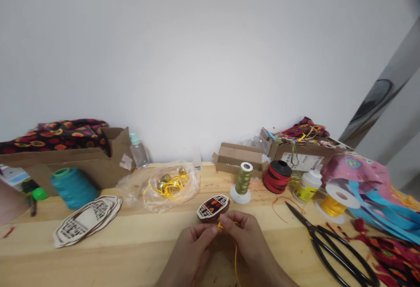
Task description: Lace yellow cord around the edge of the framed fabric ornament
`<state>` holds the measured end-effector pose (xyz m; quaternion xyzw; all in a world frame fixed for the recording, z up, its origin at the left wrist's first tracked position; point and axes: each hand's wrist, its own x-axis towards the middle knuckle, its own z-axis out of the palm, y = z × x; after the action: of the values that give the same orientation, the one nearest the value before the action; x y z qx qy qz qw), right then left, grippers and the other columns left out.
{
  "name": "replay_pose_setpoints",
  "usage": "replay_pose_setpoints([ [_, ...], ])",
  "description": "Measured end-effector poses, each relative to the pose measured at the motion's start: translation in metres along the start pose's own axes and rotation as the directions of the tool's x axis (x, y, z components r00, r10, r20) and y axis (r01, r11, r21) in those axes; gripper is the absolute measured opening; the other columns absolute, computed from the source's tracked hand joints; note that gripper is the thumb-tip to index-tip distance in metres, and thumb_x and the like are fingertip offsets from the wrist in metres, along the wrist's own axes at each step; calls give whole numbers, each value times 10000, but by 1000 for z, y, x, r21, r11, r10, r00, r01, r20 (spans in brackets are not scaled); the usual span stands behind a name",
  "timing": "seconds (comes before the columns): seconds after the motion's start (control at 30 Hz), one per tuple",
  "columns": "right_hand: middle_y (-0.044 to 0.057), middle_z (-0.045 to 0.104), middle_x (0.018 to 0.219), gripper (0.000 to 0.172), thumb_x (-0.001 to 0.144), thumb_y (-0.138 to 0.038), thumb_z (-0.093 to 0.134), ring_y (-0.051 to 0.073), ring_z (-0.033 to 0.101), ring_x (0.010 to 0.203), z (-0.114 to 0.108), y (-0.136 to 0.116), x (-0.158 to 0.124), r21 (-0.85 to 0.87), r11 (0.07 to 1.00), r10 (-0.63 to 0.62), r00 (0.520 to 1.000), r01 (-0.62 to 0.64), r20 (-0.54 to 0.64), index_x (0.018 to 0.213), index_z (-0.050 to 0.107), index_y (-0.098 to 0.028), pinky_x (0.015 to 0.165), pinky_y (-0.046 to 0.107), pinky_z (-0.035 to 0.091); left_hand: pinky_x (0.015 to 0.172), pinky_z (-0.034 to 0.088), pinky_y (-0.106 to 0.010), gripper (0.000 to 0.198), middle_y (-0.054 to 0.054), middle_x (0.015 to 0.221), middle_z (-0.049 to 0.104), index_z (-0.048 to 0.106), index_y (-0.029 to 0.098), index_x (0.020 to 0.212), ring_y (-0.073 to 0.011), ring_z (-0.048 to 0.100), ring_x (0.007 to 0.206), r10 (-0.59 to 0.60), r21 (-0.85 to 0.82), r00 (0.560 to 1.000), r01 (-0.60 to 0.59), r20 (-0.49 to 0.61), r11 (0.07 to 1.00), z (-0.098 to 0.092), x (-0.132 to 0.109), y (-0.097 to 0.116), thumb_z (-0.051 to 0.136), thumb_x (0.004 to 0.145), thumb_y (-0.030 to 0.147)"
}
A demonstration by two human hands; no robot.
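Observation:
My left hand [197, 245] and my right hand [244, 236] meet low in the middle of the view. Both pinch a thin yellow cord [236, 265] between thumb and forefinger, with a small loop or knot between the fingertips. The cord hangs down below my right hand. Just beyond the fingertips lies a small stack of wooden cut-out pieces [213, 206], the top one showing dark red patterned fabric. A clear plastic bag [190, 195] with brass bells and yellow cord lies farther back to the left.
Wooden cut-outs [83, 223] and a teal thread cone [74, 188] stand left. Green thread [243, 180], red ribbon [277, 177], a glue bottle [307, 186], yellow cord spool [334, 201] and black scissors [331, 245] are right. Cardboard boxes [111, 169] line the wall.

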<state>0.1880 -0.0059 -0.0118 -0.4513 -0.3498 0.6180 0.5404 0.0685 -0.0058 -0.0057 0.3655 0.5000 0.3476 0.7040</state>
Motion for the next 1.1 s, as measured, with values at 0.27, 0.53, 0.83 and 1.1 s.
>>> replay_pose_setpoints([
  [0.27, 24, 609, 535, 253, 537, -349, 702, 104, 502, 495, -3, 3, 0, -93, 994, 65, 998, -63, 14, 589, 635, -111, 518, 221, 373, 301, 20, -170, 290, 128, 238, 305, 612, 112, 553, 1, 139, 236, 45, -19, 998, -46, -46, 999, -2, 4, -2, 670, 491, 390],
  [0.53, 28, 613, 536, 265, 531, -345, 703, 118, 519, 486, -3, 5, -1, -77, 994, 79, 997, -80, -13, 606, 611, -109, 495, 224, 377, 510, 384, -217, 262, -22, 532, 646, 671, 101, 628, -129, 539, 509, 132, -28, 991, -132, 2, 991, -10, 5, -6, 695, 492, 324],
  [0.83, 20, 600, 513, 261, 518, -337, 707, 107, 493, 479, -4, 2, -1, -90, 994, 66, 997, -69, -38, 585, 606, -105, 495, 220, 359, 579, 394, -239, 265, -12, 567, 672, 682, 105, 775, -150, 551, 576, 127, 107, 992, -129, 22, 986, -6, -3, 0, 616, 613, 305],
  [1.1, 10, 584, 512, 309, 560, -408, 664, 107, 479, 505, -4, -1, 0, -148, 988, 41, 999, -40, 2, 600, 639, -102, 499, 210, 350, 616, 417, -261, 263, -29, 592, 683, 692, 120, 762, -173, 574, 614, 113, -2, 992, -113, 49, 994, -8, 0, 1, 644, 588, 312],
])
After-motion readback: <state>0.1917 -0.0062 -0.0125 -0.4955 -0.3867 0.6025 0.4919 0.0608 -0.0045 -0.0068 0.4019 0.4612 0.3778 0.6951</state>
